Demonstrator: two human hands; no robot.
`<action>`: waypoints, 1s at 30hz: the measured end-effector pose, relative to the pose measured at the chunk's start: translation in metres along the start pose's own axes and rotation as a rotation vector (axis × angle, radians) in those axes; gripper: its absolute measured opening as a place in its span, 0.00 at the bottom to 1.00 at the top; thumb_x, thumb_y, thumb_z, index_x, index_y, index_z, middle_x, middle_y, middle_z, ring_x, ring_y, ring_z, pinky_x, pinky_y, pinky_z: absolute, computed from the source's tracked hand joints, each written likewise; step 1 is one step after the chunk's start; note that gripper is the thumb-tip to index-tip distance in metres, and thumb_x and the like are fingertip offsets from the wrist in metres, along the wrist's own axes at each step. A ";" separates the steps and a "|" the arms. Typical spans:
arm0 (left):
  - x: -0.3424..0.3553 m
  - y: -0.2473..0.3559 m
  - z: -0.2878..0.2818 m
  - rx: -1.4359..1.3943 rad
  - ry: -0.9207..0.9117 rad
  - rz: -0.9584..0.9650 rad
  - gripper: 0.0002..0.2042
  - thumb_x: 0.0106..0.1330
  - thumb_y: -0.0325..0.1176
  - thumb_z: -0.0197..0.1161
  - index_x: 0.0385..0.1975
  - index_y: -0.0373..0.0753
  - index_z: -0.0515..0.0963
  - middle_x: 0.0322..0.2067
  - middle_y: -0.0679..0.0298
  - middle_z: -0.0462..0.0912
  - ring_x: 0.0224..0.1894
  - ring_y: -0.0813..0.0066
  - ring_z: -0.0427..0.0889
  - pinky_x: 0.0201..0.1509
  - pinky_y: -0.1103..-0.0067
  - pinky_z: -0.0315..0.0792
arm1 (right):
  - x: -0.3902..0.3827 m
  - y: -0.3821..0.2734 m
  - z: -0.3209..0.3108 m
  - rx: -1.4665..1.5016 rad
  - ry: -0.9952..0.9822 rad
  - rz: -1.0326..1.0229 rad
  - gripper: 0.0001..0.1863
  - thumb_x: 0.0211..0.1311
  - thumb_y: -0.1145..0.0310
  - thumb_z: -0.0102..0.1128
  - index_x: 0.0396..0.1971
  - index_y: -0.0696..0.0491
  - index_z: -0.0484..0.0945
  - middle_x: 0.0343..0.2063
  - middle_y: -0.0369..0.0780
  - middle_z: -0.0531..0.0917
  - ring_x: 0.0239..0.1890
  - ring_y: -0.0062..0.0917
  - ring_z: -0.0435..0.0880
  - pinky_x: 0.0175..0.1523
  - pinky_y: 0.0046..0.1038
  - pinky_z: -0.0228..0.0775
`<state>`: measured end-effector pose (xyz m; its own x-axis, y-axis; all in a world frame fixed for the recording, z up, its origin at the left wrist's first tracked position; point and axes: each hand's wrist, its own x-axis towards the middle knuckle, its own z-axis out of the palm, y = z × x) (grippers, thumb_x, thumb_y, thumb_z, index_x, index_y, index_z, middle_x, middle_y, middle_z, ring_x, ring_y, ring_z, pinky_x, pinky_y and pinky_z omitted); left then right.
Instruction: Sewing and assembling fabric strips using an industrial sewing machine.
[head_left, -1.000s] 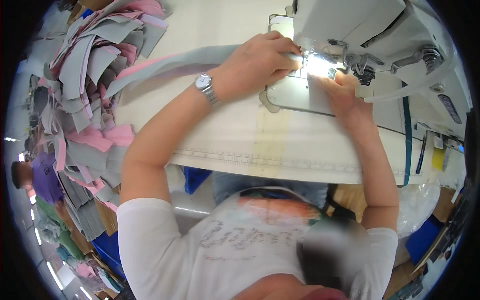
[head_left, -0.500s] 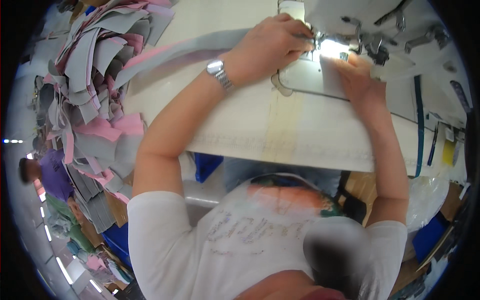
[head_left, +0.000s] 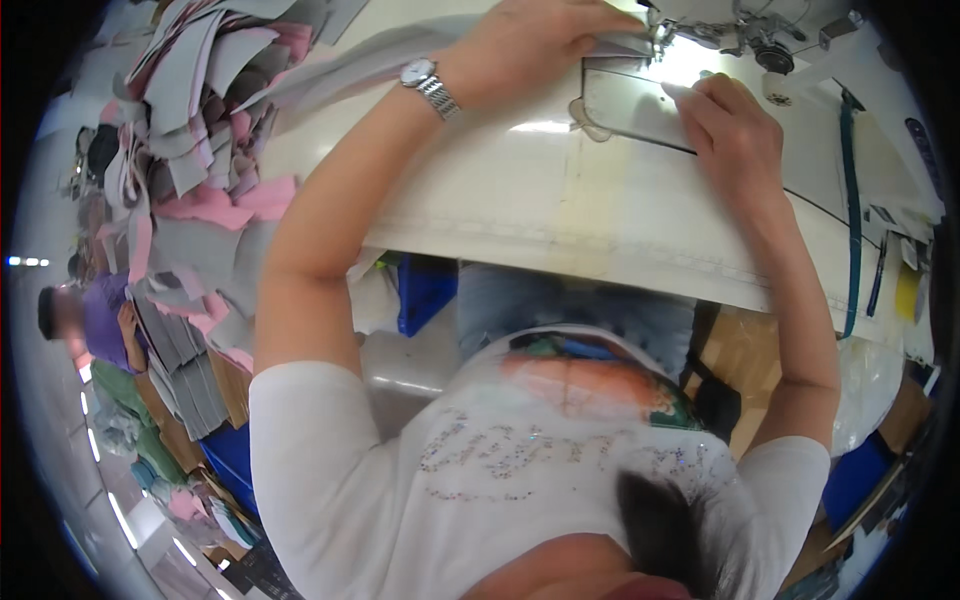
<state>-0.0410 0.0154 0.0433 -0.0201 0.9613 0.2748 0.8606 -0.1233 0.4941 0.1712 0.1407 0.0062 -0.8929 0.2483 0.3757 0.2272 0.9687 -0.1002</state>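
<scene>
A long grey fabric strip (head_left: 350,72) runs from the left toward the lit needle area of a sewing machine (head_left: 740,35). My left hand (head_left: 525,50), with a metal-banded watch (head_left: 430,88) on its wrist, is closed on the strip just left of the presser foot (head_left: 657,38). Its fingertips are near the top edge of the view. My right hand (head_left: 738,125) is just in front of the bright needle light, over the metal plate (head_left: 635,103). Its fingers are loosely bent and the thumb stands apart, with nothing visible between them.
Grey and pink fabric pieces (head_left: 185,110) heap at the left of the white table (head_left: 480,215). A dark green band (head_left: 850,220) and a pen (head_left: 877,275) lie at the right. A blue bin (head_left: 425,290) is below the table edge. Another person (head_left: 105,315) works far left.
The view has shifted, so the machine appears higher. My right hand has drawn back slightly from the needle light. My left hand stays on the strip beside the presser foot.
</scene>
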 end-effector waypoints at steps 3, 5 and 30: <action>-0.022 -0.019 -0.028 0.103 -0.025 -0.098 0.10 0.61 0.28 0.58 0.41 0.35 0.81 0.44 0.55 0.81 0.46 0.61 0.80 0.52 0.72 0.72 | 0.010 -0.019 0.004 0.116 0.120 -0.239 0.14 0.54 0.72 0.58 0.42 0.48 0.81 0.38 0.35 0.82 0.38 0.28 0.82 0.36 0.28 0.76; -0.031 -0.033 -0.044 0.217 -0.058 -0.113 0.10 0.60 0.29 0.59 0.39 0.36 0.82 0.40 0.55 0.83 0.42 0.62 0.82 0.49 0.71 0.74 | 0.024 -0.041 0.009 0.140 0.132 -0.348 0.16 0.51 0.74 0.57 0.43 0.55 0.79 0.40 0.38 0.81 0.41 0.29 0.82 0.39 0.27 0.77; -0.046 0.012 -0.074 0.050 -0.686 -0.334 0.16 0.60 0.33 0.60 0.47 0.37 0.79 0.41 0.55 0.82 0.41 0.65 0.80 0.46 0.73 0.73 | 0.042 -0.104 0.015 -0.138 0.094 -0.428 0.05 0.50 0.71 0.57 0.29 0.49 0.79 0.25 0.34 0.80 0.30 0.25 0.83 0.31 0.26 0.76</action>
<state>-0.0672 -0.0488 0.0971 0.0231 0.8853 -0.4644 0.8867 0.1965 0.4186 0.1046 0.0507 0.0185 -0.8799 -0.1810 0.4394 -0.0987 0.9741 0.2035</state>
